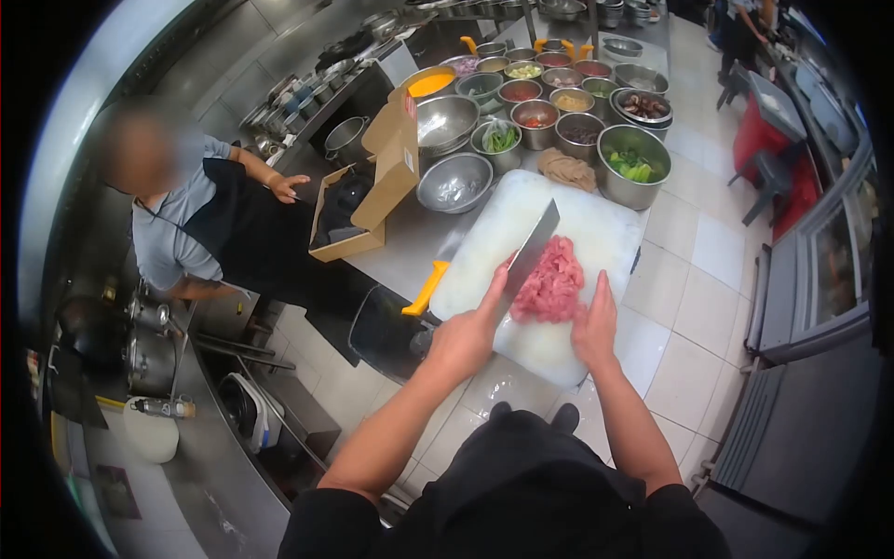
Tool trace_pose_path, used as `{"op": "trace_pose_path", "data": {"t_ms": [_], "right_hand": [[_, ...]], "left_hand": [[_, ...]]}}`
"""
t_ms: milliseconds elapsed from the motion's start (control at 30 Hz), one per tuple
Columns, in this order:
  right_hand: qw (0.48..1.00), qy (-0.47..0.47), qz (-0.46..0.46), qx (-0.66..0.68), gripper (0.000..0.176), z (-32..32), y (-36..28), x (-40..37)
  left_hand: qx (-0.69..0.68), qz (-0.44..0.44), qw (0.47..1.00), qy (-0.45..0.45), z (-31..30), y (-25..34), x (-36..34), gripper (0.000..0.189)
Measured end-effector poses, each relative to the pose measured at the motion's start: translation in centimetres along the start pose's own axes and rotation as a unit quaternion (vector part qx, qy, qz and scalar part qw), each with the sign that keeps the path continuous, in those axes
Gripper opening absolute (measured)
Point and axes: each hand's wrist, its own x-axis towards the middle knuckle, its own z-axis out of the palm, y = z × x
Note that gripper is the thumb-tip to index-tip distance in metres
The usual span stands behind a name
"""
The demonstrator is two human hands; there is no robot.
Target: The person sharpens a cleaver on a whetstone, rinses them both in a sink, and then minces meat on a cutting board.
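Note:
A white cutting board (pixel 475 242) carries a heap of raw pink meat pieces (pixel 549 284). My left hand (pixel 470 337) is closed around the handle of a cleaver (pixel 533 253). Its broad blade stands along the left side of the heap, pointing away from me; the handle is hidden by my fingers. On the heap's near right side my right hand (pixel 594 326) lies with its fingers stretched out, touching the edge of the meat or very close to it. A knife with a yellow handle (pixel 426 289) sits at the board's left edge.
Beyond the board are a brown cloth (pixel 566 170), a pot of green vegetables (pixel 633 166), a metal bowl (pixel 454 183) and several ingredient containers. An open cardboard box (pixel 396 177) stands left, beside another person (pixel 247 214) in a dark apron. A black bin (pixel 382 328) is below.

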Motion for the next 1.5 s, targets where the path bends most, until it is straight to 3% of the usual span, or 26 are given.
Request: {"op": "trace_pose_path", "data": {"t_ms": [133,267,400,433,533,567,667,700,833,933,967,1000,1067,1167,1267,1367,1433,1467,1500], "right_hand": [[0.999,-0.022,-0.03,-0.03,0.083,0.3,0.5,-0.3],[0.999,-0.035,-0.028,-0.029,0.084,0.0,0.6,1.1],[0.997,-0.049,-0.039,-0.055,0.084,0.0,0.9,1.9],[0.995,-0.052,-0.041,-0.068,0.083,0.0,0.9,1.8],[0.995,-0.049,-0.045,-0.072,0.083,0.2,0.7,1.9],[0.995,-0.048,-0.046,-0.069,0.082,0.1,0.8,1.7],[0.996,-0.049,-0.049,-0.063,0.081,0.0,1.0,1.9],[0.996,-0.048,-0.051,-0.064,0.081,0.1,0.9,1.9],[0.994,-0.06,-0.037,-0.082,0.081,-0.1,1.1,1.5],[0.994,-0.06,-0.028,-0.081,0.081,-0.1,0.5,1.8],[0.994,-0.063,-0.026,-0.081,0.081,-0.1,0.4,1.8],[0.995,-0.056,-0.04,-0.074,0.081,0.0,0.4,2.3],[0.995,-0.05,-0.049,-0.068,0.081,-0.2,0.7,1.6],[0.997,-0.037,-0.043,-0.061,0.081,0.1,1.2,1.5],[0.998,-0.042,-0.027,-0.035,0.082,0.1,1.7,1.4],[0.998,0.035,-0.044,-0.018,0.082,-0.1,2.7,1.7],[0.996,0.071,-0.061,0.008,0.081,0.6,2.5,1.2],[0.996,0.069,-0.061,0.003,0.081,1.1,2.1,1.3],[0.996,0.063,-0.064,0.003,0.081,0.8,2.2,1.5]], "left_hand": [[0.086,0.018,0.995,-0.042,2.9,-1.4,1.9,0.083],[-0.016,-0.035,0.997,0.068,3.3,-0.1,0.3,0.078],[0.091,-0.026,0.995,0.02,3.3,-1.3,2.3,0.077],[0.052,-0.039,0.998,0.014,2.0,-0.2,1.3,0.075],[0.016,-0.086,0.993,0.08,4.5,-0.2,1.1,0.071],[0.057,-0.065,0.996,0.023,4.6,-0.7,1.7,0.068],[0.065,-0.033,0.997,0.032,2.2,-0.6,1.4,0.073],[0.035,-0.062,0.997,0.035,1.7,0.2,0.7,0.072],[0.097,-0.049,0.994,-0.01,4.3,-1.9,2.0,0.08],[0.041,0.023,0.995,0.092,3.8,-2.7,1.0,0.081],[-0.008,-0.04,0.996,0.078,3.3,-1.7,0.3,0.075],[-0.016,-0.048,0.994,0.094,4.0,-1.9,0.4,0.073],[0.023,-0.076,0.997,-0.008,3.3,-2.1,1.2,0.073],[0.027,-0.031,0.997,0.064,2.7,-3.2,1.3,0.073],[0.066,-0.031,0.996,0.041,4.8,-4.1,1.5,0.075],[0.038,-0.004,0.999,0.024,3.8,-2.7,3.5,0.078],[-0.033,-0.046,0.997,0.057,3.7,-1.7,0.8,0.078],[0.005,0.072,0.99,0.119,4.9,-2.8,1.0,0.079],[0.052,0.031,0.997,0.058,5.2,-3.8,2.1,0.079]]}}
